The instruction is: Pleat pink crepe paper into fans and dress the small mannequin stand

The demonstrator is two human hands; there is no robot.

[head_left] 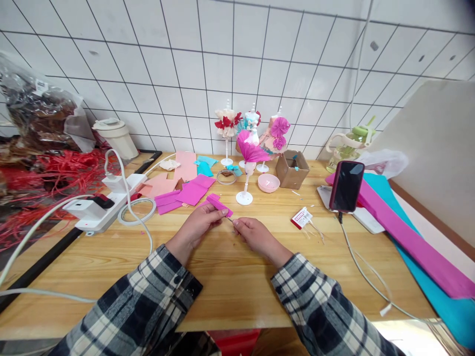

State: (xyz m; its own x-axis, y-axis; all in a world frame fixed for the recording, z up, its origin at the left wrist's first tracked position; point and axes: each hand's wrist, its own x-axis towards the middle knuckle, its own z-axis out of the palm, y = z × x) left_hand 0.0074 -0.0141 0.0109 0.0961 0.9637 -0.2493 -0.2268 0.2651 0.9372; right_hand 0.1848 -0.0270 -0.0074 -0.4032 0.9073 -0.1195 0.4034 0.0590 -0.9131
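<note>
My left hand [196, 225] is closed on a folded strip of magenta crepe paper [218, 202], thumb on top. Close to its right, my right hand [258, 238] pinches a thin, dark, thread-like piece [230, 219] at the strip's near end; I cannot make out whether it is wire or thread. Just beyond the hands, a small white mannequin stand [245, 197] bears a fanned magenta paper piece [254, 152]. Flat magenta paper pieces [196, 189] lie beyond my left hand.
Several dressed mannequins [226, 123] stand by the tiled wall. Around them are a pink bowl [268, 183], a cardboard box [293, 170] and a tape roll [226, 177]. A power strip [100, 217] with cables lies left; a phone [347, 187] and long paper sheets [419, 237] lie right.
</note>
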